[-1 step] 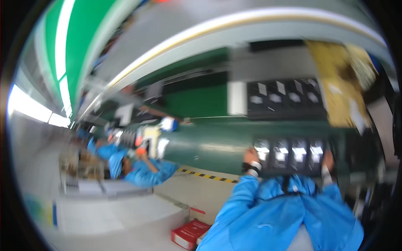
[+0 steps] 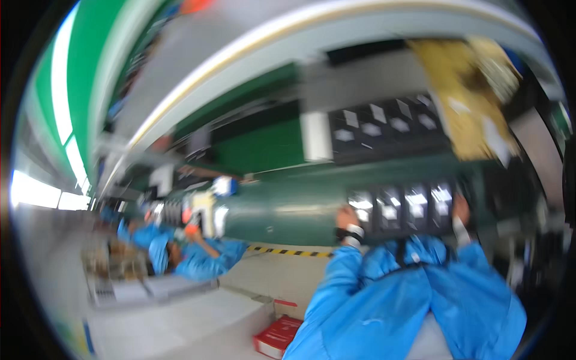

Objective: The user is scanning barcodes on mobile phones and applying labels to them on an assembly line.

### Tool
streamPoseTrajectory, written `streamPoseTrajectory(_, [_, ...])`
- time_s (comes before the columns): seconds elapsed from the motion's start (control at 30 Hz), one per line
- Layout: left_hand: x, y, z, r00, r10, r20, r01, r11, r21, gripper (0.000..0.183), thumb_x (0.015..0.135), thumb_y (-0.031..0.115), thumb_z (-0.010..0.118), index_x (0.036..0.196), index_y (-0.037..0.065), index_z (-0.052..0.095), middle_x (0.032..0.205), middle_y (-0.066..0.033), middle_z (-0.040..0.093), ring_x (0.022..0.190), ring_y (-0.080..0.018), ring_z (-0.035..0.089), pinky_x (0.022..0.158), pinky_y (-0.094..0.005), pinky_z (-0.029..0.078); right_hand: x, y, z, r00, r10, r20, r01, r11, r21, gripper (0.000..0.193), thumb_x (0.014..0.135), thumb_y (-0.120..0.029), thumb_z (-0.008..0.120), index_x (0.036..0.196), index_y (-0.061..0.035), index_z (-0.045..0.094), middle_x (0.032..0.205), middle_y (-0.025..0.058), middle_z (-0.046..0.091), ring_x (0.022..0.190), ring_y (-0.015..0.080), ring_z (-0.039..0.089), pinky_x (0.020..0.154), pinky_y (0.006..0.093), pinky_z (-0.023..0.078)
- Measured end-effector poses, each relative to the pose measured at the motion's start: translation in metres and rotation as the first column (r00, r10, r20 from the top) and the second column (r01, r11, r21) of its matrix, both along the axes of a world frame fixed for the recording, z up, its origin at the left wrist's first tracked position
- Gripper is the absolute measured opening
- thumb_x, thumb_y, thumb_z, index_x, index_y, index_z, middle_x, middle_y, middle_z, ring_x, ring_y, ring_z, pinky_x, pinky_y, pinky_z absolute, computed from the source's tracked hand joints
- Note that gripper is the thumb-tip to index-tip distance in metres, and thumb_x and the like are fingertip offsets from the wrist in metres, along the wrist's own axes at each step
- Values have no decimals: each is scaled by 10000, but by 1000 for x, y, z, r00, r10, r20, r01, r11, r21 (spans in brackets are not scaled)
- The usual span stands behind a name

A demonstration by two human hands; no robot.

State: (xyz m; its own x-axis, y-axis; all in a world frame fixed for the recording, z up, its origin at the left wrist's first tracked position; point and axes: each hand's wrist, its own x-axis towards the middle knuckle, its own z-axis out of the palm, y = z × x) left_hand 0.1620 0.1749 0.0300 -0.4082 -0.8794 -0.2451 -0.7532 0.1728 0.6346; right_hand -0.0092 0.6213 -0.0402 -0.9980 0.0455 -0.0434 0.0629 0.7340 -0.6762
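A black tray (image 2: 398, 225) lies at the front of the green bench, close to my body. Several shiny, clear-wrapped flat pieces (image 2: 416, 201) sit in a row in its compartments, each with a pale patch. My left hand (image 2: 347, 218) is closed on the tray's left edge, with a black and a white band round the wrist. At the opposite short edge, my right hand (image 2: 461, 210) grips the tray too. Blur hides the finger details of both hands.
A second black tray (image 2: 384, 143) with similar pieces stands beyond, beside yellow wrapping (image 2: 465, 114). Green bench surface (image 2: 282, 207) runs leftward to a co-worker in blue (image 2: 207, 257). A red box (image 2: 278, 336) sits low, left of my legs.
The whole view has shifted and tilted slightly, so the bench and tray appear a little further left and up. Both hands keep their hold on the tray.
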Motion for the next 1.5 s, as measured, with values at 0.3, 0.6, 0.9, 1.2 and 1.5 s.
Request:
streamPoseTrajectory(0.3, [-6, 12, -12, 999, 40, -15, -42, 994, -102, 580, 1038, 468, 468, 1158, -43, 713, 1051, -280, 721, 935, -463, 668, 836, -501, 502, -2, -31, 65, 988, -137, -66, 135, 990, -29, 370, 1031, -346, 529, 1128, -31, 697, 1131, 198, 685, 1044, 426, 644, 907, 467, 504])
streamPoseTrajectory(0.6, [-6, 10, -10, 1000, 14, -16, -15, 998, -58, 561, 1033, 505, 472, 1203, 35, 727, 1171, -217, 716, 1043, -440, 662, 904, -505, 490, -3, -30, 76, 991, -132, -37, 131, 991, -31, 393, 1036, -353, 521, 1127, -26, 719, 1114, 186, 692, 1036, 411, 650, 905, 458, 508])
streamPoseTrajectory(0.9, [-6, 10, -10, 998, -16, -58, 13, 998, -64, 585, 1043, 495, 463, 1200, -10, 714, 1154, -239, 715, 1030, -438, 661, 900, -489, 490, -4, -29, 76, 991, -130, -29, 128, 990, -61, 386, 1034, -357, 534, 1112, -25, 715, 1107, 185, 692, 1044, 407, 643, 903, 461, 509])
streamPoseTrajectory(1.2, [-8, 15, -2, 998, -33, -58, 26, 994, -108, 592, 1052, 474, 448, 1183, -43, 704, 1134, -258, 714, 1009, -438, 662, 900, -483, 488, -3, -30, 77, 989, -146, -32, 143, 987, -71, 398, 1034, -373, 530, 1093, -31, 725, 1099, 192, 697, 1029, 416, 652, 890, 473, 516])
streamPoseTrajectory(1.5, [-7, 9, -9, 1000, -18, -16, 17, 999, -43, 644, 1055, 505, 424, 1217, -60, 688, 1152, -288, 710, 1034, -470, 661, 905, -501, 492, -2, -28, 76, 989, -141, 40, 142, 990, -14, 402, 1042, -385, 510, 1101, -51, 725, 1099, 195, 694, 1036, 411, 654, 895, 478, 528])
